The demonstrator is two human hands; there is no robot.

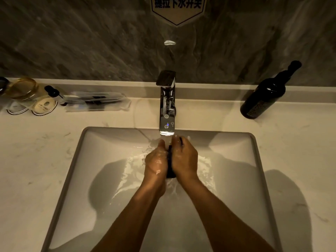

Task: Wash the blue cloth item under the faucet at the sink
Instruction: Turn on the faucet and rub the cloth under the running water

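A dark blue cloth item (170,168) is pressed between my two hands over the white sink (76,160); only a narrow strip of it shows between my palms. My left hand (156,161) grips it from the left and my right hand (184,157) from the right, both wet. The chrome faucet (167,106) stands at the back of the basin, and water runs from its spout straight down onto my hands and the cloth. Water splashes across the basin floor around my wrists.
A dark pump bottle (263,95) stands on the counter at the back right. At the back left are a glass jar (25,90), a small dark-capped bottle (53,91) and wrapped toiletries (98,101). A pale marble counter (294,151) surrounds the basin.
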